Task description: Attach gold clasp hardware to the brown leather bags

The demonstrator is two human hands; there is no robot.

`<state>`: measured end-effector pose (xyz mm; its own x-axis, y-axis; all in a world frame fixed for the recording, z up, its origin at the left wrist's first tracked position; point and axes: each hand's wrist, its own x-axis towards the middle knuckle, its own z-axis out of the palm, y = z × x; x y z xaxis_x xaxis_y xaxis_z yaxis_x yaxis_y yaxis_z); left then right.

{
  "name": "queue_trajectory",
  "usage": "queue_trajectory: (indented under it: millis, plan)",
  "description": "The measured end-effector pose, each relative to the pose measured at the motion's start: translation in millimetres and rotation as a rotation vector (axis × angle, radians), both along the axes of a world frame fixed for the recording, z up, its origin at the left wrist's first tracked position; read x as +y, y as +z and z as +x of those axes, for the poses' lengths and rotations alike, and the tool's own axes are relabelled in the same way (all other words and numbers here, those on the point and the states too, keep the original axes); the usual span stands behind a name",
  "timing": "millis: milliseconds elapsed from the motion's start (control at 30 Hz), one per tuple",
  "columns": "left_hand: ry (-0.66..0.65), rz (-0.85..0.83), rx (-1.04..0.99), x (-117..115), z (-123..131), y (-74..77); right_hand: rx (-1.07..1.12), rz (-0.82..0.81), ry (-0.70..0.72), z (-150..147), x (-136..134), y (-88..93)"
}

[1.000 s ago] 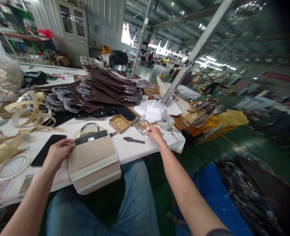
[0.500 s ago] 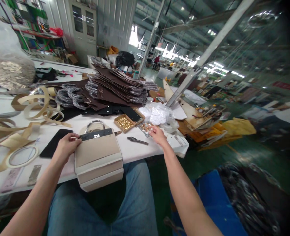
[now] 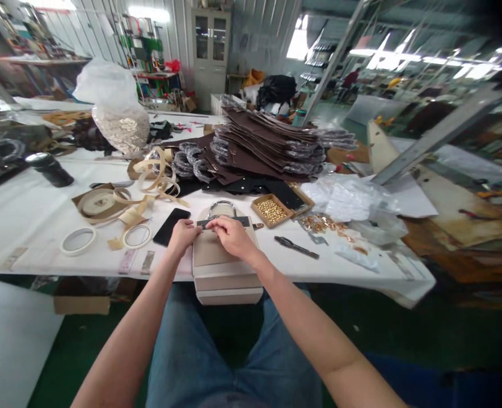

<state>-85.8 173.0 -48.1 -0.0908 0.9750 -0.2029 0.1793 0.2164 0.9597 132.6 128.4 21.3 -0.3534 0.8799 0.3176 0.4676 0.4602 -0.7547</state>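
A beige handbag (image 3: 225,277) lies at the table's front edge, its lower end overhanging above my lap. Across its top runs a black strip (image 3: 243,221), with a wrapped handle (image 3: 222,205) behind. My left hand (image 3: 183,235) grips the left end of that strip, thumb and fingers closed. Over the strip is my right hand (image 3: 231,235), its fingertips pinched together close to the left ones. Whatever they hold is too small to make out. A black phone-like slab (image 3: 172,226) rests left of the bag. To the right lies a dark pen-shaped tool (image 3: 296,247).
Behind the bag are a box of gold studs (image 3: 271,209), loose gold hardware (image 3: 322,222) and a stack of brown panels (image 3: 263,141). Tape rolls (image 3: 78,241) and a black flask (image 3: 50,170) stand left. Plastic bags (image 3: 348,195) and a metal post (image 3: 438,136) are right.
My right hand has moved left from the loose gold hardware to the bag's black strip. My left hand stays at the strip's left end. The view has turned left.
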Motion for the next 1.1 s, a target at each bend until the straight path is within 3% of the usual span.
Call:
queue_trajectory:
  millis: [200, 433, 700, 933, 1100]
  plan:
    - [0.021, 0.009, -0.023, -4, -5, -9.3, -0.320, 0.066, 0.057, -15, 25, -15.2]
    - [0.006, 0.195, -0.158, -21, -3, -14.3, -0.315, 0.121, 0.040, -20, 20, -27.7]
    - [-0.213, 0.002, -0.308, -19, -18, -5.9, -0.337, 0.132, -0.041, -23, 16, -43.6]
    - [-0.030, 0.044, -0.295, -21, -11, -14.2, -0.382, 0.139, -0.067, -25, 15, -46.4]
    - [-0.086, -0.008, -0.331, -17, -14, -13.7, -0.374, 0.130, -0.080, -27, 16, -45.0]
